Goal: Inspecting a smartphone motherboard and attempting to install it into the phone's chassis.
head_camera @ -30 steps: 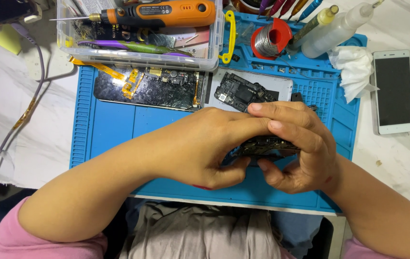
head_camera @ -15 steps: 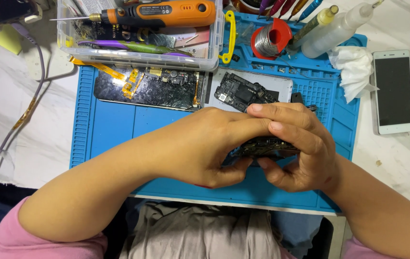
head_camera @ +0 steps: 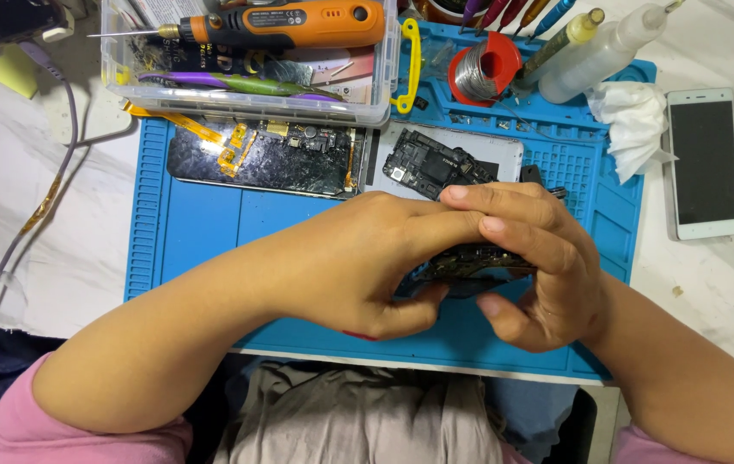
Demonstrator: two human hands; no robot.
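Note:
Both hands meet over the blue work mat (head_camera: pixel 204 232). My left hand (head_camera: pixel 358 262) and my right hand (head_camera: pixel 539 258) together grip a dark phone circuit board (head_camera: pixel 474 262), of which only a strip shows between the fingers. My right fingers lie over my left fingertips. Behind the hands a black phone part (head_camera: pixel 427 163) rests on a silver back cover (head_camera: pixel 504 150). An opened phone body (head_camera: pixel 272 159) with yellow flex cables lies at the mat's back left.
A clear plastic box (head_camera: pixel 247 94) holding an orange electric screwdriver (head_camera: pixel 290 21) stands at the back. A solder spool (head_camera: pixel 483 69), squeeze bottles (head_camera: pixel 608 43), crumpled tissue (head_camera: pixel 633 120) and a white phone (head_camera: pixel 704 159) lie to the right. A cable (head_camera: pixel 40 198) runs down the left.

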